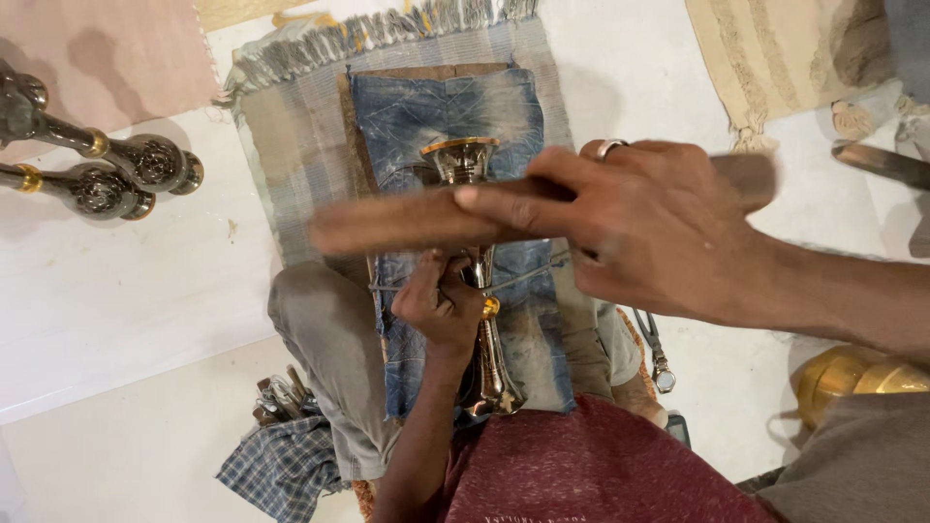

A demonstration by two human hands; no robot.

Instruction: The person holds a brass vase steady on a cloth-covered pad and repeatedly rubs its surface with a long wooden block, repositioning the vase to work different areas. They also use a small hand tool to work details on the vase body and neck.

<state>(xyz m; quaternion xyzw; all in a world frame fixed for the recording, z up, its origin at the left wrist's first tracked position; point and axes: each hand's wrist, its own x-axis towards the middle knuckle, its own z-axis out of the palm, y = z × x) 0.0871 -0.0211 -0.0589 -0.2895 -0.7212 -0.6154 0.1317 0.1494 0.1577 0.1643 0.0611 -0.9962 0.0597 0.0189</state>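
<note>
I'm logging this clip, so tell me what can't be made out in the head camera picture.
- Wooden stick: motion-blurred, its far end hidden behind the right hand.
- Metal stem piece: middle covered by the stick and the left hand.
- Golden vessel: cut off by the right forearm and the picture's edge.
- Tools beside the checked cloth: too small to identify.

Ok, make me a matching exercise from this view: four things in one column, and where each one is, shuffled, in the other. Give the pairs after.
Things:
1. wooden stick
2. brass stem piece
3. two finished metal stems
4. checked cloth

Places:
A. lying on the white floor at the far left
B. on the floor by the person's left knee
C. held in the right hand, blurred
D. on the denim cloth over the lap, gripped by the left hand

Pairs: 1-C, 2-D, 3-A, 4-B
</note>
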